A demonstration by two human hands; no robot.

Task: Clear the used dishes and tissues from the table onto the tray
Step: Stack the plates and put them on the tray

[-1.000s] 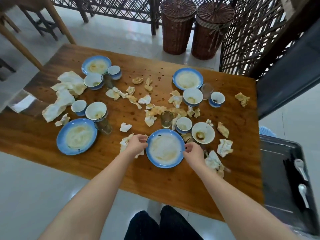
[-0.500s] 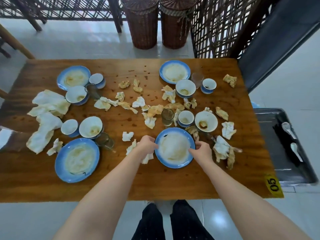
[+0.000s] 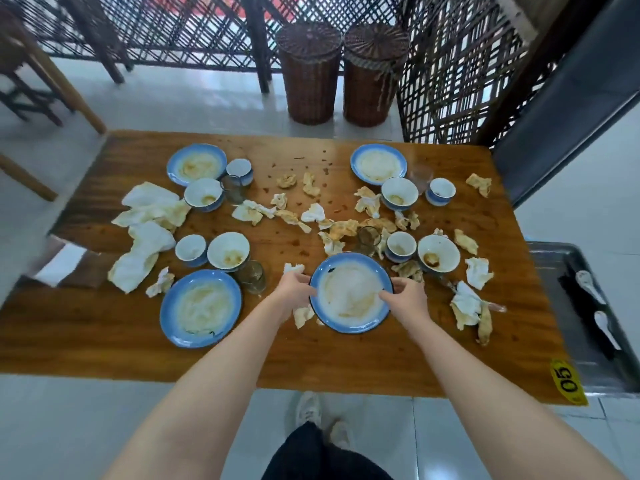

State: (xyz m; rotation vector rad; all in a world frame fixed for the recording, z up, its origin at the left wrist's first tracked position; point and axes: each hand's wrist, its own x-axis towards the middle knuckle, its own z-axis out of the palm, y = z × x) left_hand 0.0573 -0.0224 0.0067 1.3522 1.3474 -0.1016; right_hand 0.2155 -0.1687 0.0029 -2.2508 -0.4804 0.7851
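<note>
A dirty blue-rimmed plate [image 3: 349, 294] is in front of me, lifted a little off the wooden table [image 3: 311, 355] and tilted. My left hand [image 3: 294, 292] grips its left rim and my right hand [image 3: 405, 299] grips its right rim. Three more blue-rimmed plates lie at the near left [image 3: 201, 308], far left [image 3: 196, 164] and far right [image 3: 378, 163]. Bowls, small cups and glasses stand among them. Crumpled stained tissues [image 3: 145, 237] are scattered over the table. The grey metal tray [image 3: 554, 271] sits off the table's right end with two white spoons [image 3: 604, 327] on it.
Two wicker baskets [image 3: 310, 74] stand behind the table against a lattice screen. Wooden chair legs [image 3: 52, 64] are at the far left. A yellow "05" tag [image 3: 568, 381] marks the table's near right corner. My feet show below the near edge.
Both hands have closed on the near plate's rim and raised it slightly off the table; my view has pulled back and swung toward the tray side.
</note>
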